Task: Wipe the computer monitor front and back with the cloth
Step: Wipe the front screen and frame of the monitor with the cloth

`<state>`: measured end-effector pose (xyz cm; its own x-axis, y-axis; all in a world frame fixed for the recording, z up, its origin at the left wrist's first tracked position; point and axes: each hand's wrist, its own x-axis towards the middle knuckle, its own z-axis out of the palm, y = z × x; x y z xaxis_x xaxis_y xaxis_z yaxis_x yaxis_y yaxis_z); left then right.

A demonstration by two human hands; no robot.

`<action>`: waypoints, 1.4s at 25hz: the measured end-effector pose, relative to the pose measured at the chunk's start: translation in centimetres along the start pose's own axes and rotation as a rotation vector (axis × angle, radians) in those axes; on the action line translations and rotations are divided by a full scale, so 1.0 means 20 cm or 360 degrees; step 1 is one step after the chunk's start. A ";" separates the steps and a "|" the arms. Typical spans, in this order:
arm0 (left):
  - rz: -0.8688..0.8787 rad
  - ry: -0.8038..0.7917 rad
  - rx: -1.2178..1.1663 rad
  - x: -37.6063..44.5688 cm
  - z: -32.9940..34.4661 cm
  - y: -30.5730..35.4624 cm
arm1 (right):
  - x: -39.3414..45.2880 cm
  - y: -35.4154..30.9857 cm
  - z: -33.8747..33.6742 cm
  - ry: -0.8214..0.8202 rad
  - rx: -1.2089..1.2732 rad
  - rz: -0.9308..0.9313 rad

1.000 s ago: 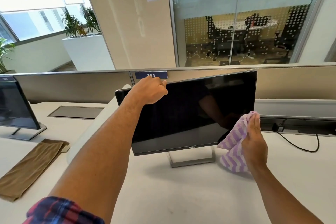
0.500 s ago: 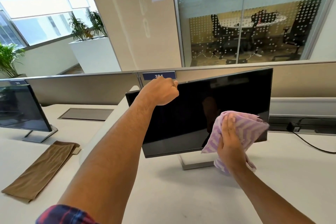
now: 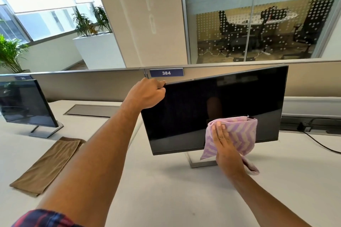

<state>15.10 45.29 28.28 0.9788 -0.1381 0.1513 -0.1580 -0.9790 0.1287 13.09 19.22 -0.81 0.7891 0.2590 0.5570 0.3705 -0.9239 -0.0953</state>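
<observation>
Our left hand (image 3: 147, 94) grips the glossy black monitor's (image 3: 203, 105) top corner; our flat right hand (image 3: 224, 145) presses the striped purple cloth (image 3: 239, 132) against its lower screen. A folded brown cloth (image 3: 46, 166) lies on the white counter (image 3: 166, 190).

Left arm stretched far forward, bare forearm out of a plaid sleeve (image 3: 44, 219), left hand (image 3: 147, 94) curled over the monitor's (image 3: 184, 116) top left corner, gripping it. Right arm reaches up from the near right, right hand (image 3: 224, 145) flat with fingers straight, pressing the cloth (image 3: 241, 132) against the screen's lower right.
</observation>
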 end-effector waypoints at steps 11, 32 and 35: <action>0.0037 -0.0020 -0.0175 -0.02 0.04 -0.06 | 0.10 -0.47 0.13 0.0112 0.0041 -0.0237; 0.0181 -0.0032 -0.0251 0.05 0.10 -0.15 | 0.24 -0.86 0.19 0.0046 -0.0124 -0.0893; 0.0192 -0.0076 -0.0230 0.07 0.10 -0.15 | 0.24 -0.84 0.16 -0.0080 0.0241 -0.0468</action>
<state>17.13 47.78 26.14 0.9561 -0.2636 0.1279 -0.2885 -0.9237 0.2522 12.18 36.84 0.89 0.6594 0.5252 0.5379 0.6514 -0.7563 -0.0601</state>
